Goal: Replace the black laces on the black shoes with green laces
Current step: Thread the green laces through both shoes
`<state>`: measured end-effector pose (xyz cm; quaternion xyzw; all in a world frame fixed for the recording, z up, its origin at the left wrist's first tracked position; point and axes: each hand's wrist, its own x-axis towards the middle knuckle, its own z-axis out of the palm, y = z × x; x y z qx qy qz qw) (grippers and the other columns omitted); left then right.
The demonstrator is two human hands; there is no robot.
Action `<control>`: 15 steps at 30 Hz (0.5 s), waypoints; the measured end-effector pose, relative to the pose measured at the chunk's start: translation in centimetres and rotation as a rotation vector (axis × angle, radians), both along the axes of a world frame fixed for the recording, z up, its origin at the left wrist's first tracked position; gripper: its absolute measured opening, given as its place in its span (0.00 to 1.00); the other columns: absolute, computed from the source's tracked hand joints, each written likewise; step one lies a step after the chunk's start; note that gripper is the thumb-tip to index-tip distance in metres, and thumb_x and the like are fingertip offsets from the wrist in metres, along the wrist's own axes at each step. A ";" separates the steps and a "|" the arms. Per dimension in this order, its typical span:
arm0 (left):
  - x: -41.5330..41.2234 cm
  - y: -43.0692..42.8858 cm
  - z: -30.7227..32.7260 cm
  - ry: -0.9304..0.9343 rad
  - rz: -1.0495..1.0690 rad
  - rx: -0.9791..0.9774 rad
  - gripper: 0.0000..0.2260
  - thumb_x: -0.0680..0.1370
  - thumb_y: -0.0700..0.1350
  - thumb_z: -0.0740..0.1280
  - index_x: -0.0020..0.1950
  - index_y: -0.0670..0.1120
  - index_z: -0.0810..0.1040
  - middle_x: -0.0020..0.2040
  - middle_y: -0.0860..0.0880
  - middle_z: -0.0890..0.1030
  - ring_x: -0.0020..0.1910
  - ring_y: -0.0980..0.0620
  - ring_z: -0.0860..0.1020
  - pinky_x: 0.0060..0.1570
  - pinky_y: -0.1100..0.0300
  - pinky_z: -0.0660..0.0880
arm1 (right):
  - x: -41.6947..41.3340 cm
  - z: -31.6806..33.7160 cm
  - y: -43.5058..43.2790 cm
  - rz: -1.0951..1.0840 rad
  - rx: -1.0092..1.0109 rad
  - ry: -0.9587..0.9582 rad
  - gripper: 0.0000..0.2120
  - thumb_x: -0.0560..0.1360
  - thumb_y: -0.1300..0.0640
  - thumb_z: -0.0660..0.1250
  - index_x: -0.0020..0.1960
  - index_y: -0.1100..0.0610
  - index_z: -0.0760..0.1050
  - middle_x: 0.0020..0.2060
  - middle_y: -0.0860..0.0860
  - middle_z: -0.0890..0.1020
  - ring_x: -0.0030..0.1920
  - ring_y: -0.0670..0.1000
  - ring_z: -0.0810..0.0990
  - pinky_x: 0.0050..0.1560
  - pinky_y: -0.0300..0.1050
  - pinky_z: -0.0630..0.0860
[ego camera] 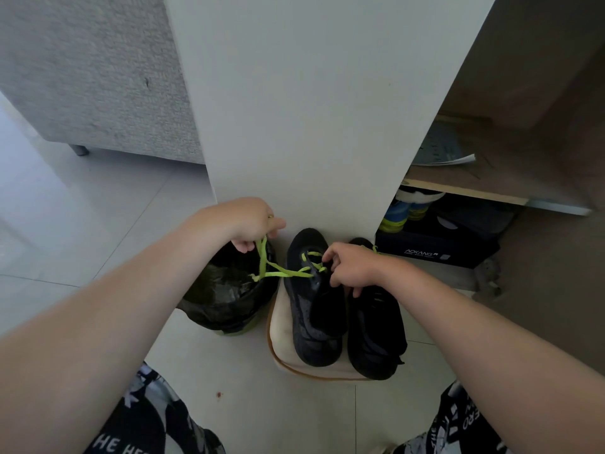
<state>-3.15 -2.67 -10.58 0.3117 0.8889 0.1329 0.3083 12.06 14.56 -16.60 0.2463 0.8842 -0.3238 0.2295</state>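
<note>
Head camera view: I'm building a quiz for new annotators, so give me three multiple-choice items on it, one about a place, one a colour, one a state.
1. Where is the bin relative to the black shoes? A) left B) right C) behind
2. What colour is the lace in the shoe? A) black B) white C) green
3. What is the left hand doing? A) lying flat on the floor B) pinching the lace C) holding the bin
1 A: the bin stands left of both shoes. 2 C: the lace is bright green. 3 B: its fingers pinch the lace above the bin.
</note>
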 end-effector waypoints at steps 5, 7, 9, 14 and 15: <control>1.5 0.8 0.0 -0.214 0.031 0.176 0.09 0.81 0.48 0.65 0.54 0.44 0.80 0.31 0.47 0.74 0.22 0.55 0.72 0.21 0.65 0.70 | 0.1 0.3 -0.3 -0.050 -0.035 -0.006 0.22 0.74 0.62 0.70 0.67 0.53 0.73 0.54 0.55 0.78 0.43 0.61 0.85 0.39 0.56 0.85; 2.3 1.4 -0.1 -0.423 0.127 0.355 0.07 0.82 0.46 0.64 0.54 0.44 0.78 0.33 0.48 0.74 0.24 0.56 0.72 0.24 0.66 0.71 | -0.2 0.6 -0.2 -0.044 -0.075 0.044 0.17 0.75 0.58 0.71 0.63 0.51 0.73 0.49 0.52 0.79 0.43 0.56 0.85 0.35 0.50 0.83; 2.9 2.0 0.1 -0.630 0.204 0.509 0.06 0.82 0.44 0.64 0.54 0.44 0.77 0.36 0.48 0.76 0.27 0.56 0.75 0.28 0.66 0.74 | -0.6 1.5 -0.3 -0.104 -0.125 0.146 0.07 0.77 0.56 0.66 0.55 0.50 0.75 0.45 0.50 0.80 0.41 0.53 0.82 0.31 0.43 0.76; 4.0 3.3 0.3 -0.856 0.384 0.809 0.02 0.81 0.40 0.66 0.52 0.42 0.75 0.40 0.46 0.80 0.33 0.55 0.81 0.37 0.63 0.81 | -0.6 4.6 -0.7 -0.257 -0.709 0.306 0.19 0.82 0.53 0.50 0.54 0.57 0.78 0.51 0.57 0.86 0.50 0.54 0.82 0.45 0.48 0.70; 4.2 3.4 0.4 -0.874 0.406 0.844 0.02 0.80 0.39 0.66 0.52 0.42 0.75 0.41 0.46 0.80 0.33 0.55 0.81 0.38 0.63 0.81 | -0.5 4.6 -0.6 -0.229 -0.741 0.315 0.18 0.83 0.52 0.50 0.53 0.57 0.77 0.49 0.57 0.86 0.51 0.55 0.82 0.49 0.50 0.70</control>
